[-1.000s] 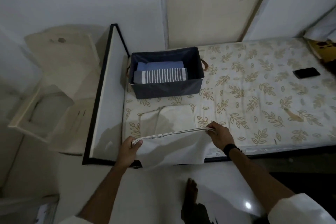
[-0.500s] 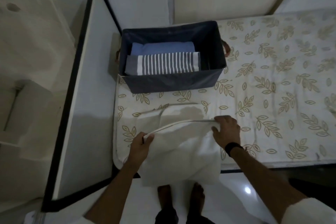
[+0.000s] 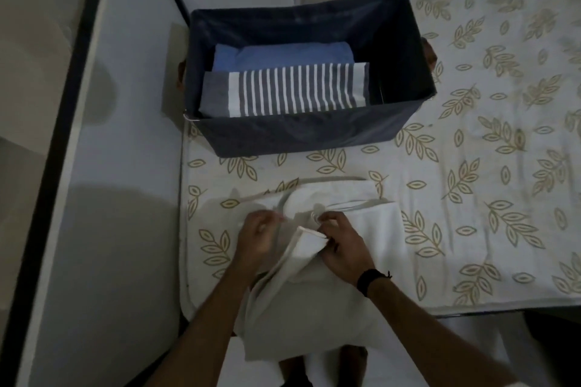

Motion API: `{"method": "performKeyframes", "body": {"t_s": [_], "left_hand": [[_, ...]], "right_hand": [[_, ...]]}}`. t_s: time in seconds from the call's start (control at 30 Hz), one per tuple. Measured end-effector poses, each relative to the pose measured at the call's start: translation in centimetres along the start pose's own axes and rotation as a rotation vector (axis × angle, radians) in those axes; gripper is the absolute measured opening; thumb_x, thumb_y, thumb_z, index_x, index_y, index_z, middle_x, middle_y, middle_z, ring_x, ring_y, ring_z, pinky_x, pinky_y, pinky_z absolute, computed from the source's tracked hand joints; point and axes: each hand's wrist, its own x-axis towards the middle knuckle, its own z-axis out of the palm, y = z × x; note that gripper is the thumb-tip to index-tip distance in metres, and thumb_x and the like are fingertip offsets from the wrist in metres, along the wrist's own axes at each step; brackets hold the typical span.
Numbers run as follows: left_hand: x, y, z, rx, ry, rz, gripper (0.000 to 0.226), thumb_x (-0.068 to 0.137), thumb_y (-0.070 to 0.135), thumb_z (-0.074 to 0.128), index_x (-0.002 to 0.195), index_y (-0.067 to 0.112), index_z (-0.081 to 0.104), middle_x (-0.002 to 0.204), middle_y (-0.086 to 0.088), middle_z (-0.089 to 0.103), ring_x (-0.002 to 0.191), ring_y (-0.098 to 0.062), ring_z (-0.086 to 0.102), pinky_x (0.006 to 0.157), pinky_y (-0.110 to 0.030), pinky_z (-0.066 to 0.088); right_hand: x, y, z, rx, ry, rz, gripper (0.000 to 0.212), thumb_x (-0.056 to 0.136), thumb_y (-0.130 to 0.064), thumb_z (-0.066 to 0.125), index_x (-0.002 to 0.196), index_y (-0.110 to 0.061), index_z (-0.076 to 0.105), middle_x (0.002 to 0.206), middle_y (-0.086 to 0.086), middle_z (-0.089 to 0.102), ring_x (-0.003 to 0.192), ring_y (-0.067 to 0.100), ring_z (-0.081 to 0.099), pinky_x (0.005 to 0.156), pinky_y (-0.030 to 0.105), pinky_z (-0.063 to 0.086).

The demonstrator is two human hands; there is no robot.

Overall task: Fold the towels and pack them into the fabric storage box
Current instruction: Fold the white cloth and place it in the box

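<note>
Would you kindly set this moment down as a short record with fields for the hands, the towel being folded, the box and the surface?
left hand: grips the white towel's edge
right hand: pinches the same towel's folded corner
white towel: partly on the mattress, lower part hanging over the near edge
storage box: dark blue fabric, open
box contents: blue towel behind, striped towel in front
mattress: leaf-print cover

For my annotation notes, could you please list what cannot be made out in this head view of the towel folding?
- The white towel's lower edge: hanging past the mattress, hidden by both forearms.
- What each finger of the left hand and right hand pinches: the fingers curl into the folds.
- Anything under the striped towel and blue towel in the storage box.
</note>
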Motion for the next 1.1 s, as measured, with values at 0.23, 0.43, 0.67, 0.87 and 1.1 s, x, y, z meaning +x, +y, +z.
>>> {"method": "performKeyframes", "body": {"t_s": [0.23,0.43,0.67,0.87,1.1], "left_hand": [[2.0,0.8,2.9,-0.169,-0.218,-0.243,0.029,0.102,0.017,0.043,0.090,0.009,0.068,0.072,-0.005,0.070,0.067,-0.014,0.066,0.065,-0.022,0.052],[2.3,0.0,5.2,-0.018,-0.438,0.011,0.047,0.093,0.020,0.063,0.134,0.037,0.048,0.094,0.004,0.068,0.080,-0.008,0.064,0.070,-0.020,0.052],[5.3,1.5,5.4,0.719,-0.209,0.616,0.022,0.084,0.033,0.067,0.098,0.016,0.064,0.113,0.002,0.053,0.105,-0.015,0.050,0.090,-0.031,0.044],[2.4,3.9,3.2,0.764,-0.431,0.775,0.016,0.087,0.034,0.058,0.089,0.018,0.059,0.087,0.005,0.062,0.081,-0.012,0.055,0.072,-0.036,0.048],[2.0,6.8,2.9,0.535,-0.515,0.692,0.018,0.083,0.041,0.062,0.078,0.029,0.049,0.081,0.010,0.055,0.082,-0.008,0.053,0.073,-0.028,0.046]], "right_hand": [[0.9,3.8,1.1,0.476,0.044,0.209,0.011,0.074,0.002,0.073,0.071,-0.006,0.067,0.117,-0.001,0.063,0.112,0.007,0.060,0.095,0.022,0.045],[0.7,4.6,0.8,0.579,0.088,0.161,0.022,0.070,-0.028,0.074,0.066,-0.007,0.068,0.108,-0.002,0.072,0.106,0.011,0.066,0.092,0.024,0.050],[0.8,4.4,0.5,0.623,0.071,0.131,0.008,0.070,-0.029,0.071,0.064,-0.025,0.067,0.109,-0.001,0.071,0.109,0.009,0.065,0.095,0.025,0.048],[-0.9,2.5,0.8,0.378,0.183,0.070,0.006,0.076,-0.018,0.063,0.075,-0.013,0.066,0.108,-0.001,0.063,0.102,0.006,0.058,0.089,0.026,0.045],[-0.7,-1.4,-3.8,-0.059,0.266,-0.282,0.012,0.069,-0.036,0.075,0.070,-0.027,0.067,0.145,0.002,0.048,0.133,0.023,0.037,0.110,0.035,0.026]]}}
